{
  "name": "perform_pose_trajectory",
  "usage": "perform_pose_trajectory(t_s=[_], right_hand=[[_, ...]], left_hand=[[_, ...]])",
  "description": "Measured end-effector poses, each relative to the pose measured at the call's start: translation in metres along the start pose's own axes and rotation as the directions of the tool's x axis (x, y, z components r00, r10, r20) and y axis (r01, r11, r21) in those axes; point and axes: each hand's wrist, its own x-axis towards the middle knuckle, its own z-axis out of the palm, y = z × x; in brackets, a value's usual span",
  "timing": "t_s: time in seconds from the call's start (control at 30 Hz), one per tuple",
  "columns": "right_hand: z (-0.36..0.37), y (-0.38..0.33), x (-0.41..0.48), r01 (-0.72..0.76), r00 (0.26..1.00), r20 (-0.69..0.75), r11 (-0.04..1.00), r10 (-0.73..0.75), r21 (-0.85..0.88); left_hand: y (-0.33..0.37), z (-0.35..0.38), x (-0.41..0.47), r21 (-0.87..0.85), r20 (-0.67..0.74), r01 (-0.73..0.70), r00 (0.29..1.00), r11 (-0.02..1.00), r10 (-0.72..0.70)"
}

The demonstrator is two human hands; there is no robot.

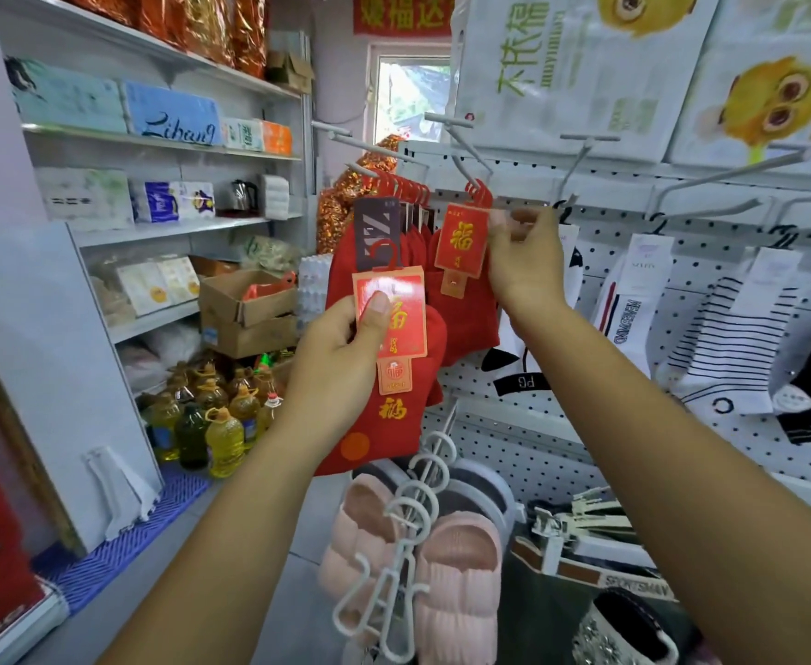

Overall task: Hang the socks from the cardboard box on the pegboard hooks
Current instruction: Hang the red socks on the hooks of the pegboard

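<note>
My left hand [346, 338] grips a pair of red socks [384, 424] by its red and gold card label, thumb on the card, below the hooks. My right hand [526, 261] pinches the top right corner of another red sock pack [461, 249], whose red hanger sits on a white pegboard hook [466, 151]. A row of red sock packs [406, 194] hangs on the hook to the left. The white pegboard [710, 285] fills the right side. A cardboard box [245, 309] with something red inside rests on a shelf at the left.
Striped and white socks [730, 338] hang on hooks to the right. Pink slippers [423, 568] on white hangers dangle below my hands. Shelves [163, 228] with tissue packs line the left wall, with oil bottles [211, 424] on the floor.
</note>
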Motion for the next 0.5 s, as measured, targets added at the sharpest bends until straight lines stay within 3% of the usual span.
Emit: perform_pose_trajectory(t_s=[0.1, 0.17, 0.3, 0.5], right_hand=[[-0.022, -0.003, -0.029, -0.032, 0.999, -0.015, 0.999, 0.033, 0.027], [-0.037, -0.004, -0.053, -0.072, 0.991, 0.116, 0.994, 0.063, 0.082], [-0.058, -0.016, -0.099, -0.117, 0.904, 0.423, 0.987, 0.061, 0.108], [-0.060, -0.014, -0.098, -0.071, 0.952, 0.307, 0.986, 0.022, 0.149]], left_hand=[[0.006, 0.006, 0.000, -0.040, 0.006, 0.039, 0.999, 0.998, -0.039], [0.010, 0.011, 0.001, -0.072, 0.025, 0.071, 0.997, 0.995, -0.070], [0.023, 0.026, 0.006, -0.235, 0.044, 0.145, 0.989, 0.961, -0.138], [0.031, 0.044, 0.012, -0.372, 0.189, 0.231, 0.967, 0.899, -0.170]])
